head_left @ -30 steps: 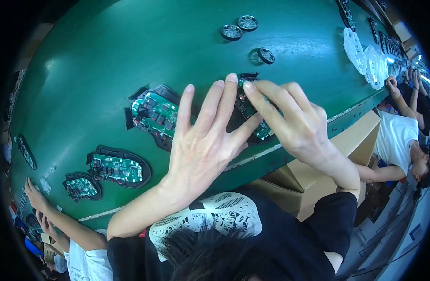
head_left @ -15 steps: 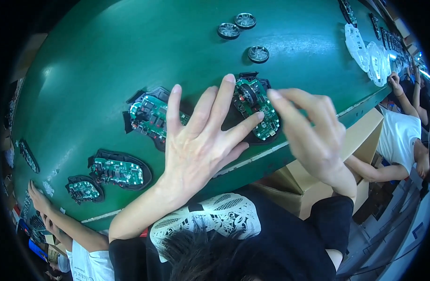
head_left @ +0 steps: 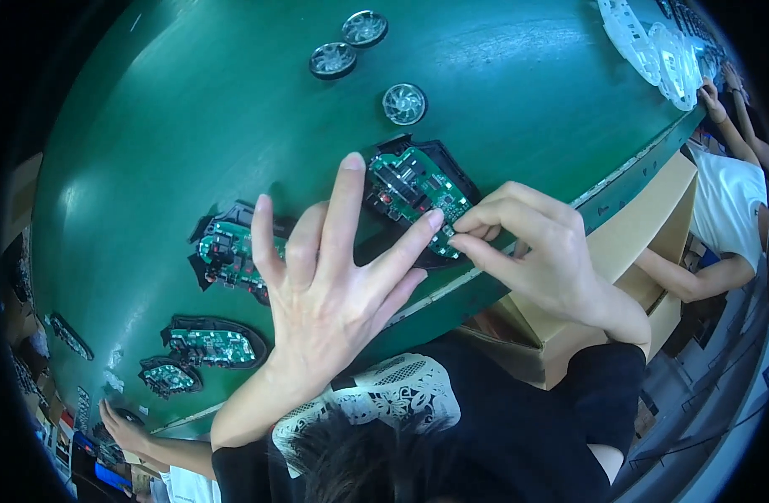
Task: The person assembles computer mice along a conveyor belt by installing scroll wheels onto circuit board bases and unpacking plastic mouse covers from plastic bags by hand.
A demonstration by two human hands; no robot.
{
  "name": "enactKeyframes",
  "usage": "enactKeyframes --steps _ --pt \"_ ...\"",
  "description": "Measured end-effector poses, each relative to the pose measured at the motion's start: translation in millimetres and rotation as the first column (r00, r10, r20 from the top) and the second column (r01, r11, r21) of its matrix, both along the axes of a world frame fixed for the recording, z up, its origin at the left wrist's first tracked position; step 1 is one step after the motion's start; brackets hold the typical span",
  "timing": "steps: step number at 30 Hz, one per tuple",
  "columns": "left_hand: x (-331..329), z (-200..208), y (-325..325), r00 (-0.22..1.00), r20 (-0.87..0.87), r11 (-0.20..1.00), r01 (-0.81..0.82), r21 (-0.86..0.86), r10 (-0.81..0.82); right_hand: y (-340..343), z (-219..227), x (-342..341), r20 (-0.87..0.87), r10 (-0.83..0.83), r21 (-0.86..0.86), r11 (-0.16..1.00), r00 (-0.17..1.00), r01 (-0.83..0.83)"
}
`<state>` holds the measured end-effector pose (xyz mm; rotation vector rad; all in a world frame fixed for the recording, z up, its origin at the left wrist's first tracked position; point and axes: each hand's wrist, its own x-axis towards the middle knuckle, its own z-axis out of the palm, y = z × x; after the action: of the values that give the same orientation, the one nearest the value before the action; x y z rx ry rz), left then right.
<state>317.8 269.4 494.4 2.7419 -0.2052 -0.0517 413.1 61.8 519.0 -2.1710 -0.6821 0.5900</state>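
A black computer mouse shell with a green circuit board (head_left: 430, 191) and a dark wheel lies on the table, tilted, below the round parts. My left hand (head_left: 321, 281) is spread palm down. Its index fingertip presses the board near the lower end, while its other fingers reach over the gap and a second shell with a board (head_left: 229, 251), which they partly hide. My right hand (head_left: 539, 247) pinches thumb and fingers together at the first board's right edge; whatever sits between the fingertips is too small or hidden to make out.
Two more board-filled shells (head_left: 217, 342) lie lower left on the green table (head_left: 191, 151). Three clear round wheels (head_left: 404, 104) rest above. Translucent white plastic pieces (head_left: 678, 67) sit at the far right. An open cardboard box (head_left: 569, 335) stands at the table edge. Other people's arms show on both sides.
My right hand has come down and left onto the board's edge, its fingertips now closed together. The view has shifted, so table items appear displaced. My left index finger stays on the board.
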Motion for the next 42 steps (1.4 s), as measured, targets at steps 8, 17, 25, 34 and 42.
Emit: enactKeyframes --steps 8,17,25,34,42 --pt "3.5 -1.0 0.9 0.999 0.026 0.999 0.046 0.002 -0.046 12.5 12.6 24.5 -0.251 -0.028 -0.193 0.981 0.968 -0.022" --pt "1.0 18.5 15.9 0.995 0.003 0.995 0.095 -0.007 -0.095 9.8 13.6 9.9 0.102 0.052 -0.185 0.982 0.993 -0.033" --pt "-21.4 31.7 46.0 0.985 0.099 0.99 -0.142 -0.013 0.143 13.2 8.5 -30.5 0.585 0.252 -0.335 0.941 0.771 -0.053" --pt "-43.8 32.4 59.5 0.979 0.03 0.977 -0.201 0.07 0.2 -33.1 39.2 13.1 0.406 0.246 -0.395 0.916 0.88 -0.074" --pt "-44.1 31.4 60.7 0.983 -0.008 0.982 -0.184 0.051 0.185 -40.2 0.3 134.3 0.564 -0.006 -0.253 0.951 0.826 0.179"
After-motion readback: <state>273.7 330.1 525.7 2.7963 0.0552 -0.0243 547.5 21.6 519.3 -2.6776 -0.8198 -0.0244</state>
